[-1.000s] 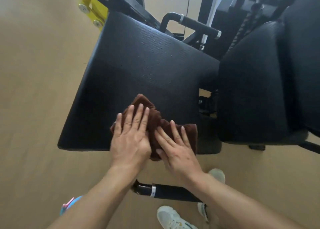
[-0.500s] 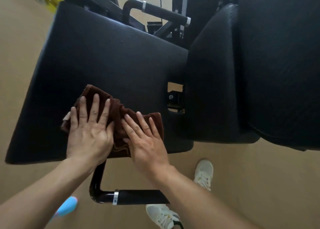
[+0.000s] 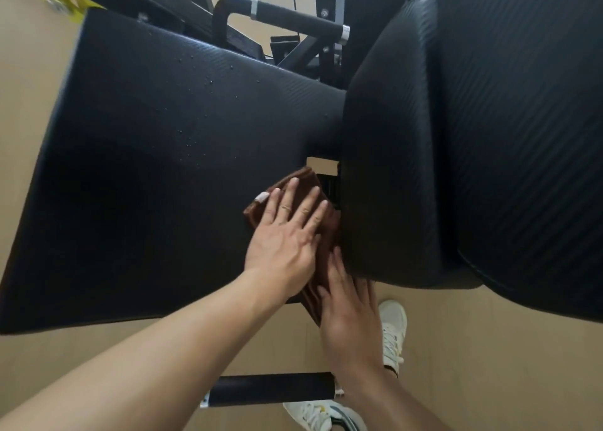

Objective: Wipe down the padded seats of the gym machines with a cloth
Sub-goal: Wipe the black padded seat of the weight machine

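Pressing flat with fingers spread, right hand (image 3: 350,313) and left hand (image 3: 287,235) hold a brown terry cloth (image 3: 318,261) against the seat pad (image 3: 169,176) at its right edge, beside the backrest pad (image 3: 391,169); white cloth tag unreadable; black textured vinyl, droplets beyond

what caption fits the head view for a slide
Both hands, left hand and right hand, press a brown cloth on the black seat pad.
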`<state>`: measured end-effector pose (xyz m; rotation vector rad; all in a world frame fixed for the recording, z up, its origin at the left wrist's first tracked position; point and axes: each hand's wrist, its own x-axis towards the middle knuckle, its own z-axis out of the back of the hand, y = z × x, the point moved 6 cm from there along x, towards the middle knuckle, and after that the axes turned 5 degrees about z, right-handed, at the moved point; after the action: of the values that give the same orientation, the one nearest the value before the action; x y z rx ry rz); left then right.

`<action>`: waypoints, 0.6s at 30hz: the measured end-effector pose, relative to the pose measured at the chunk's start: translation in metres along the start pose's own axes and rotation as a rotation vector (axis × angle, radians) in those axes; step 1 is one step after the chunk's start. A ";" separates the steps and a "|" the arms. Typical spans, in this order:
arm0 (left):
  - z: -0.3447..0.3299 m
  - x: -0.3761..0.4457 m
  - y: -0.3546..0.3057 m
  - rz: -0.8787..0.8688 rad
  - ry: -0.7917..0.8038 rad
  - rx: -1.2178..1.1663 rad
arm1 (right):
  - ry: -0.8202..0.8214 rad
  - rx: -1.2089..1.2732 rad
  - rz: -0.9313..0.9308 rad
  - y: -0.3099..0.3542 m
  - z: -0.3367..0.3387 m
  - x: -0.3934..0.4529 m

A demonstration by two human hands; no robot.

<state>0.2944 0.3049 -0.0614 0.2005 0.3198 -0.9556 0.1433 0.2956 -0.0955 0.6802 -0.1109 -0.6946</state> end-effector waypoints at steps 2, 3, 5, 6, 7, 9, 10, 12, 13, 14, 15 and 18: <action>-0.008 0.003 -0.015 -0.026 0.014 -0.027 | 0.033 -0.018 -0.047 -0.015 0.000 -0.008; -0.012 0.004 -0.022 -0.036 0.023 -0.024 | 0.058 -0.027 -0.067 -0.024 -0.001 -0.011; -0.018 0.003 -0.035 -0.048 0.034 0.007 | 0.112 0.046 -0.105 -0.039 -0.003 -0.017; -0.020 0.002 -0.039 -0.046 0.036 0.018 | 0.127 0.105 -0.122 -0.044 -0.002 -0.019; -0.021 0.000 -0.043 -0.038 0.036 0.019 | 0.141 0.146 -0.129 -0.049 -0.002 -0.019; -0.023 -0.004 -0.046 -0.012 0.035 0.017 | 0.152 0.183 -0.153 -0.055 0.003 -0.019; -0.024 -0.005 -0.047 -0.004 0.036 0.024 | 0.140 0.186 -0.160 -0.058 0.005 -0.019; -0.025 -0.009 -0.046 0.003 0.043 0.033 | 0.086 0.201 -0.204 -0.061 0.007 -0.018; -0.023 -0.012 -0.045 0.002 0.044 0.033 | 0.066 0.214 -0.236 -0.061 0.006 -0.017; -0.022 -0.016 -0.044 -0.001 0.043 0.028 | 0.060 0.208 -0.258 -0.060 0.004 -0.016; -0.020 -0.022 -0.041 -0.006 0.041 0.017 | 0.077 0.174 -0.266 -0.056 0.004 -0.015; -0.020 -0.043 -0.025 -0.010 0.047 -0.041 | 0.146 0.129 -0.208 -0.034 0.002 -0.021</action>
<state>0.2469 0.3296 -0.0654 0.1842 0.3834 -0.9548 0.1078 0.2882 -0.1123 0.8724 0.0508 -0.8399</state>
